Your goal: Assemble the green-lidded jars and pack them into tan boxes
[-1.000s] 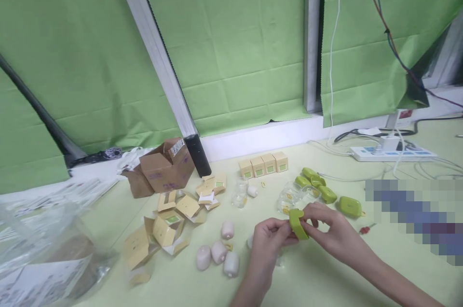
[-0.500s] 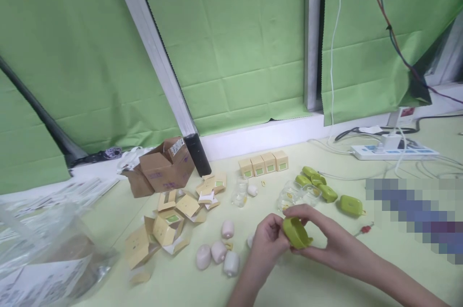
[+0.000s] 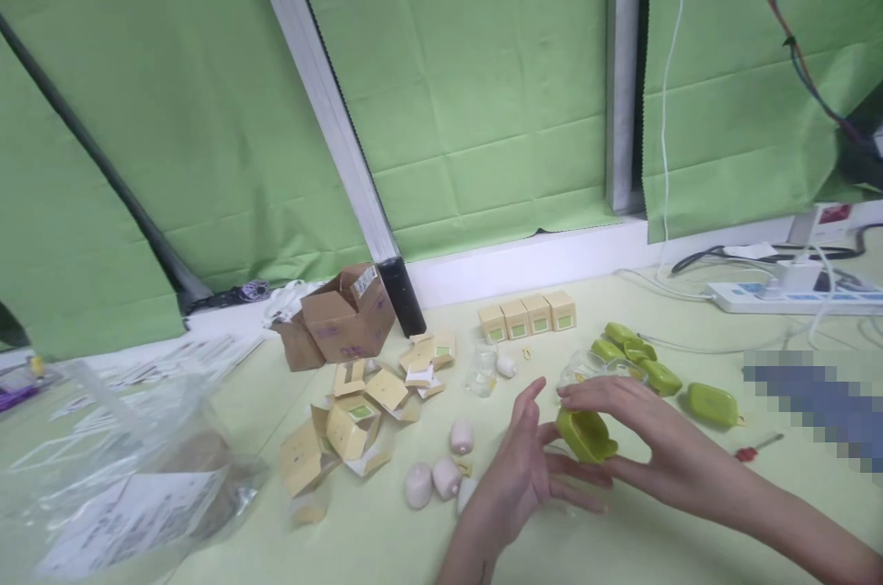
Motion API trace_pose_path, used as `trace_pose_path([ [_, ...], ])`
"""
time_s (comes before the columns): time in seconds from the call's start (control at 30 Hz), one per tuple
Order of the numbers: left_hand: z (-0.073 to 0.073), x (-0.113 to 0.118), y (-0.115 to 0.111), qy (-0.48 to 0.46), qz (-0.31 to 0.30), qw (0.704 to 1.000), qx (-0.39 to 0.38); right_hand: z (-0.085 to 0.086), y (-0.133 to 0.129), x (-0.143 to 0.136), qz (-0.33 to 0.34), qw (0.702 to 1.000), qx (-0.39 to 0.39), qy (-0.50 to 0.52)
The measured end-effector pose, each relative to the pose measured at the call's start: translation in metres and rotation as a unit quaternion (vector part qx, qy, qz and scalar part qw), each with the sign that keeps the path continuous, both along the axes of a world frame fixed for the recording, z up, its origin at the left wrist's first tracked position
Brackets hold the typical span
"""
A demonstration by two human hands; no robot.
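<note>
My right hand [image 3: 648, 438] grips a small hollow green case [image 3: 585, 434] between thumb and fingers, its open side facing me. My left hand [image 3: 517, 465] is beside and partly beneath the case, fingers stretched apart; whether they touch it I cannot tell. Beyond my right hand lie several more green cases [image 3: 660, 376], and one closed green case [image 3: 713, 406] sits further right with a small loop on its end. Clear plastic pieces [image 3: 583, 368] are partly covered by my fingers. Several pale rounded pieces [image 3: 446, 478] rest left of my left hand, one half hidden by the wrist.
Opened yellow cartons [image 3: 359, 410] lie at the left, before a brown cardboard box [image 3: 349, 318] and a black cylinder [image 3: 403, 298]. Small closed boxes [image 3: 528, 316] stand in a row. A clear bag [image 3: 144, 484], a red-handled tool [image 3: 749, 453] and a power strip [image 3: 738, 297] flank the hands.
My left hand has let go of the green case and spread its fingers. My right hand still holds the case, now turned with its hollow more visible. The view has shifted left.
</note>
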State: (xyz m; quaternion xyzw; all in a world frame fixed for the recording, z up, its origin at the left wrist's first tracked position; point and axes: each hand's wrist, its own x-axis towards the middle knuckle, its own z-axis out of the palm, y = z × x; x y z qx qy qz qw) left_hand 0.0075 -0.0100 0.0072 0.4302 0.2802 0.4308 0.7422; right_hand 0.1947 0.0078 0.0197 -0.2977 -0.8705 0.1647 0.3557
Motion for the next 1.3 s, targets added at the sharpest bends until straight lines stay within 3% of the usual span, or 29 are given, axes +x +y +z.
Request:
trace_pose_path([
  [0.07, 0.004, -0.008, -0.003, -0.034, -0.002, 0.999, 0.005, 0.013, 0.004, -0.007, 0.027, 0.999, -0.026, -0.013],
  [0.13, 0.008, -0.018, -0.004, -0.055, 0.039, 0.998, 0.017, 0.028, 0.009, -0.012, 0.07, 0.995, -0.065, -0.004],
  [0.2, 0.013, -0.034, -0.006, -0.079, 0.118, 0.989, 0.027, 0.04, 0.016, -0.018, 0.116, 0.986, -0.114, 0.029],
  [0.27, 0.018, -0.053, -0.007, -0.101, 0.213, 0.971, 0.041, 0.046, 0.024, -0.025, 0.121, 0.976, -0.171, 0.059],
  [0.4, 0.024, -0.085, -0.011, -0.121, 0.345, 0.927, 0.083, 0.036, 0.031, -0.055, 0.044, 0.983, -0.164, -0.07],
  [0.53, 0.021, -0.087, -0.011, -0.195, 0.386, 0.899, 0.073, 0.01, 0.026, -0.097, 0.017, 0.973, -0.143, -0.179],
  [0.7, 0.011, -0.072, -0.009, -0.214, 0.343, 0.914, -0.023, -0.002, 0.02, -0.11, 0.008, 0.974, -0.141, -0.175],
  [0.8, 0.01, -0.059, -0.009, -0.203, 0.307, 0.93, -0.023, 0.004, 0.021, -0.087, 0.019, 0.987, -0.151, -0.052],
  [0.93, 0.014, -0.03, -0.008, -0.223, 0.225, 0.948, -0.016, 0.014, 0.02, -0.045, 0.022, 0.981, -0.129, 0.142],
  [1.13, 0.008, 0.01, -0.001, -0.245, 0.07, 0.965, -0.066, 0.005, 0.004, -0.021, -0.002, 0.994, -0.054, 0.097],
  [1.3, -0.008, 0.017, -0.005, -0.252, 0.047, 0.964, -0.075, -0.015, -0.005, -0.022, 0.032, 0.998, 0.014, 0.046],
])
